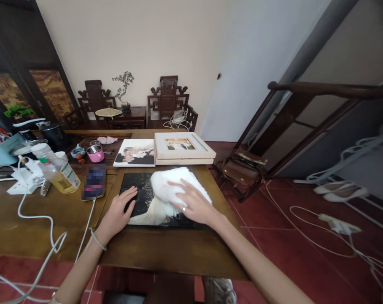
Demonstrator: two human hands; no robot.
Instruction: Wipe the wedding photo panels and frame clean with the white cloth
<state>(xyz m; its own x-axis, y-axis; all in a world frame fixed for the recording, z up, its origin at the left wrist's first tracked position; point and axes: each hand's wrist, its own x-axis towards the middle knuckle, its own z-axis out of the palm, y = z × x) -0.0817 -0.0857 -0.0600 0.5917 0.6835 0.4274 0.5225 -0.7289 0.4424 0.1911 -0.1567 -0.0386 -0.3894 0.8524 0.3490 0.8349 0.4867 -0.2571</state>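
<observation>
A dark photo panel (141,211) with a pale gown pictured on it lies flat on the wooden table. My left hand (119,211) rests on its left edge, fingers stretched out, holding nothing. Over the panel's right part my right hand (193,200), with a ring on one finger, presses a white cloth (169,181). The cloth is bunched under the palm and hides much of the panel's upper right.
Behind the panel lie a photo album (137,152) and a cream framed box (207,154). To the left are a charging phone (95,181), an oil-coloured bottle (65,177), a pink cup (95,154) and a white power strip (23,179). A wooden chair (257,135) stands right.
</observation>
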